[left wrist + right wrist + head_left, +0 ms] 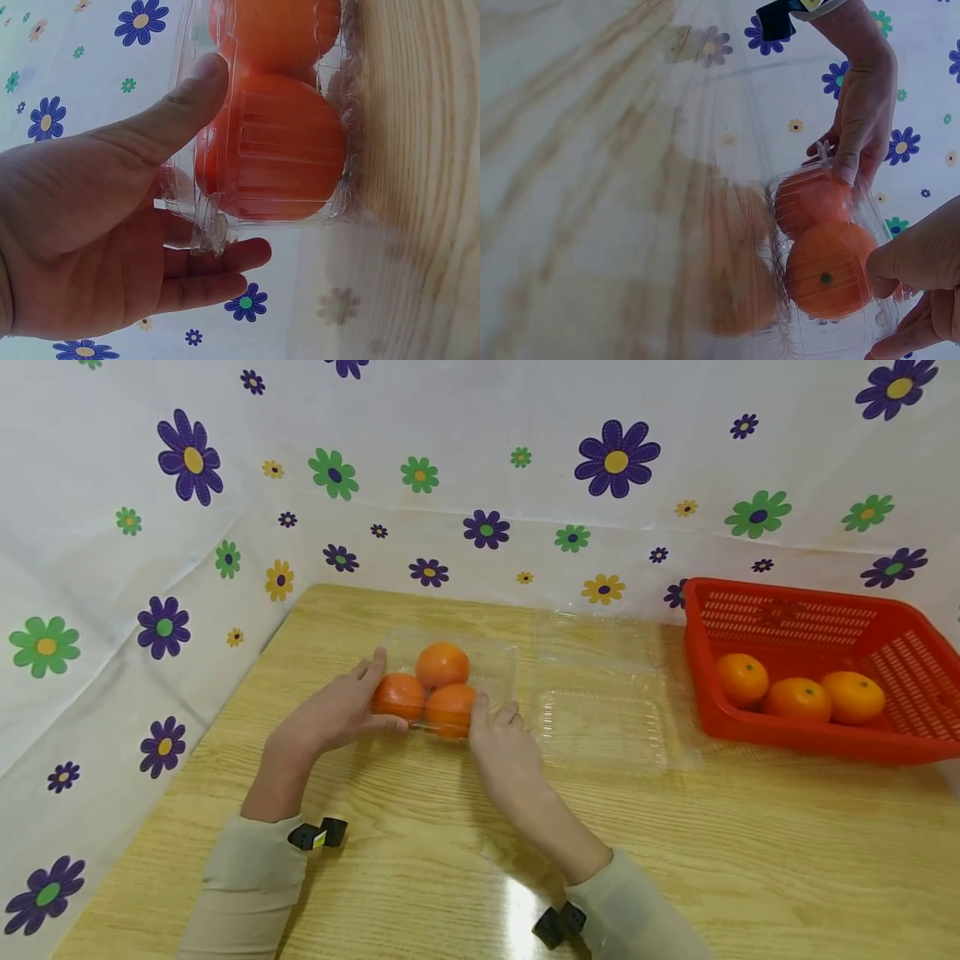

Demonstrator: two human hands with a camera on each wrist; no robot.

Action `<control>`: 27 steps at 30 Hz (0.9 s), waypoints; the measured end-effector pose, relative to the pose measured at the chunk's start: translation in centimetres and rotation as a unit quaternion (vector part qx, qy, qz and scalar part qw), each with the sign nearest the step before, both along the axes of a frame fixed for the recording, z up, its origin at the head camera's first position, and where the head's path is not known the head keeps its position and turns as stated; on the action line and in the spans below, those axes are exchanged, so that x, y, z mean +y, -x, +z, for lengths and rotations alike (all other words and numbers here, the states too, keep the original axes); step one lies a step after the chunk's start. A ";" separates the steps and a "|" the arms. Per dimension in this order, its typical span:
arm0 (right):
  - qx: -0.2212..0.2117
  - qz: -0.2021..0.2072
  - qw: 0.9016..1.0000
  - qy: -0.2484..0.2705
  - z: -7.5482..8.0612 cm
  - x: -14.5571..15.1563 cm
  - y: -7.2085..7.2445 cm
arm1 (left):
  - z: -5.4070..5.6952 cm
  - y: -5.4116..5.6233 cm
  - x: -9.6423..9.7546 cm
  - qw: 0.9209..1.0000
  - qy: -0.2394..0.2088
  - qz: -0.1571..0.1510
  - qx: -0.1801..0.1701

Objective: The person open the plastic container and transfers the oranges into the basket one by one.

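Observation:
A clear plastic clamshell box [491, 664] holds three oranges [442, 665] and stands on the wooden table, its lid over the fruit. My left hand [341, 706] grips the box's left end. In the left wrist view, the thumb [196, 94] lies along the lid's rim while the fingers [217, 259] reach around the end. At the front right corner, my right hand [506, 752] holds the box. Its thumb [889, 266] bears on the rim in the right wrist view, with the fingers around the corner; part of that hand is cut off there.
Right of the box lies another clear plastic clamshell [600, 718], spread open. Beyond it, a red plastic basket [825, 739] holds several oranges [798, 700]. A flower-printed white cloth [480, 460] hangs behind and to the left of the table [420, 860].

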State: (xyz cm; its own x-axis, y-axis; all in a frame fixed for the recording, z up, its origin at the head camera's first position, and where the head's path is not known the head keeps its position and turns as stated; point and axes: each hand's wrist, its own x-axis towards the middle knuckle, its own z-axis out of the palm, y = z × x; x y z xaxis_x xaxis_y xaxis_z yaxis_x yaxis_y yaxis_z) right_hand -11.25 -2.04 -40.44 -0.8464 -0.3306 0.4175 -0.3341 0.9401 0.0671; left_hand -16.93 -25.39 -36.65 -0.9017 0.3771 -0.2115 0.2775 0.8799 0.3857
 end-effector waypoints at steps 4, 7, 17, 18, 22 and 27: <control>-0.029 0.003 1.000 -0.001 0.3 0.3 0.0 | 0.0 -0.1 0.2 1.000 0.001 0.001 0.001; -0.037 0.006 0.999 -0.004 0.4 0.4 0.1 | 0.0 -0.1 0.4 1.000 0.008 0.003 0.009; 0.005 -0.001 1.000 -0.020 -0.1 0.3 0.1 | -1.4 -0.7 -0.3 0.997 0.036 0.002 0.062; 0.005 -0.001 1.000 -0.021 -0.1 0.3 0.1 | -1.6 -0.8 -0.4 0.997 0.039 0.002 0.066; 0.004 -0.001 1.000 -0.024 -0.1 0.2 0.2 | -1.9 -0.8 -0.7 0.994 0.052 -0.004 0.095; 0.012 -0.008 1.000 -0.023 -0.1 0.2 0.1 | -2.0 -0.8 -0.6 0.991 0.057 -0.016 0.124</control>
